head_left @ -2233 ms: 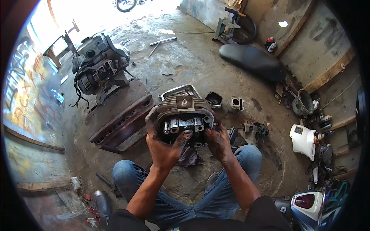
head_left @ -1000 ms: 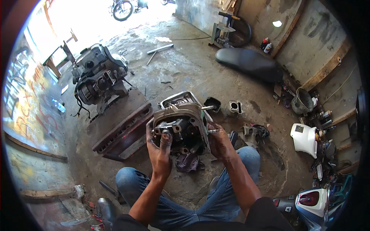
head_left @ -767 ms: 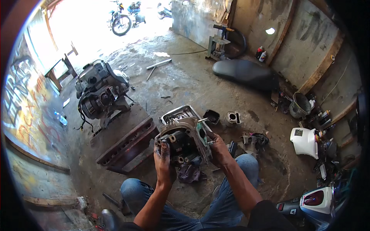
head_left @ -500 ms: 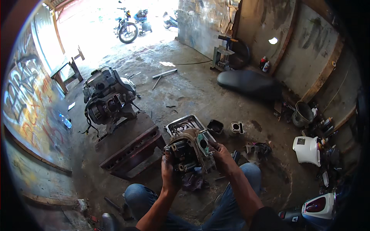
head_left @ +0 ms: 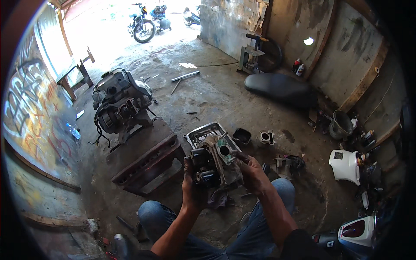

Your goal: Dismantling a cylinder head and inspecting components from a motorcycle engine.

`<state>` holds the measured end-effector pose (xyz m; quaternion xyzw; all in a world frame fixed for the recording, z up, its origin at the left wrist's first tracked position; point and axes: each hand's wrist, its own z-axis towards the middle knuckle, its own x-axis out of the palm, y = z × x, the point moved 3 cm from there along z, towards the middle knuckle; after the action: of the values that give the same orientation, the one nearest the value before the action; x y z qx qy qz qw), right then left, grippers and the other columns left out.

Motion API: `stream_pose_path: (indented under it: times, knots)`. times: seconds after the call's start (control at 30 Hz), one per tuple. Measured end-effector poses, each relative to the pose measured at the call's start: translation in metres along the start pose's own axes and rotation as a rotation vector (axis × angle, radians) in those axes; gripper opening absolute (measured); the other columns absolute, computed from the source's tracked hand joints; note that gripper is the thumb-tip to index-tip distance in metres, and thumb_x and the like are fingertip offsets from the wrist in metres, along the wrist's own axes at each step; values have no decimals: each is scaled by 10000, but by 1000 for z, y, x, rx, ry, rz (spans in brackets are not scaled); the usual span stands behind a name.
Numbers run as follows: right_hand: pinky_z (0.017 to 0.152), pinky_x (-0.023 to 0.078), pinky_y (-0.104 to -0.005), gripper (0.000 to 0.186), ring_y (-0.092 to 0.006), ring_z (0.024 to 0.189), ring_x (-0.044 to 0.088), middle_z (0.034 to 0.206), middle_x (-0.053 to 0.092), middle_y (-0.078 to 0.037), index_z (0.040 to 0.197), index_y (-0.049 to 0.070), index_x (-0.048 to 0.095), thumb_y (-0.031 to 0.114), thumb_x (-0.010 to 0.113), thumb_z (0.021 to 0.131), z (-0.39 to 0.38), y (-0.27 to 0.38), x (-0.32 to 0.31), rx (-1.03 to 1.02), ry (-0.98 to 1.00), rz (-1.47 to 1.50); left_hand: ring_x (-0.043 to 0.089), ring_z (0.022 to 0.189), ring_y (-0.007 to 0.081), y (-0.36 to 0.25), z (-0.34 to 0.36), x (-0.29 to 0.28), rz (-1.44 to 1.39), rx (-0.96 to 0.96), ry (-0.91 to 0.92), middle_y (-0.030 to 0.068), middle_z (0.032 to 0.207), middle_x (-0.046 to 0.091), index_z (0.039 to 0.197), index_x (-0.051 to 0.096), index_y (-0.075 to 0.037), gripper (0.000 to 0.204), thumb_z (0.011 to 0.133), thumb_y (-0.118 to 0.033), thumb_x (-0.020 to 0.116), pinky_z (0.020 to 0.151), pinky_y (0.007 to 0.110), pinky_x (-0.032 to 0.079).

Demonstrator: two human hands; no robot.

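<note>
1. Cylinder head (head_left: 216, 164), dark-stained, sits between the two hands, held up over the concrete floor (head_left: 212, 97), its greenish round port facing up and right.
2. Left hand (head_left: 194, 190) clasps its left side, thumb upright along the edge; the other fingers are hidden behind it, so their exact spread cannot be told.
3. Right hand (head_left: 255, 174) clasps its right side, thumb near the port, remaining fingers mostly out of sight.
4. Metal tray (head_left: 201, 129) shows just beyond it; dark cloth (head_left: 219, 199) lies below.
5. Black square part (head_left: 242, 136) rests right of the tray.
</note>
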<state>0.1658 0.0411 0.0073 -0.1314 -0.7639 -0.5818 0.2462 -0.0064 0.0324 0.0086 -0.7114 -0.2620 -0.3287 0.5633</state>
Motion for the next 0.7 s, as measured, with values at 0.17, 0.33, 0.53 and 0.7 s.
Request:
stream_pose_path:
  times: [0.17,0.33,0.53,0.7]
  knots:
    - [922,460,-267,449,-99,1048,570,1180,625,-40,1298,37,557,373,554,1000,1,-4,0,-25,-54,-247,655,957,182,5,-2,-5,-31,-19,67,87,1095,640,1339,499,-63,610,1013,-556,351,820,351,566]
    - [933,446,-276,491,-109,1058,559,1201,611,-41,1304,35,551,423,529,1005,-6,2,5,-1,-16,-181,668,892,168,8,-2,1,-50,-24,-35,72,1035,654,1303,529,-81,572,1014,-546,366,767,334,579]
    - [819,536,-283,393,-130,942,648,1096,669,-69,1213,19,600,333,577,977,5,-10,6,-74,-81,-14,689,893,201,13,4,3,-257,-112,-32,93,1065,669,1268,551,-79,541,1001,-532,421,768,381,593]
    - [934,471,-313,369,-142,1051,596,1207,611,-71,1277,16,548,238,573,984,6,-10,8,-112,-34,-21,679,971,245,14,5,1,-289,-151,-33,121,1129,658,1293,536,-76,576,997,-553,408,824,430,583]
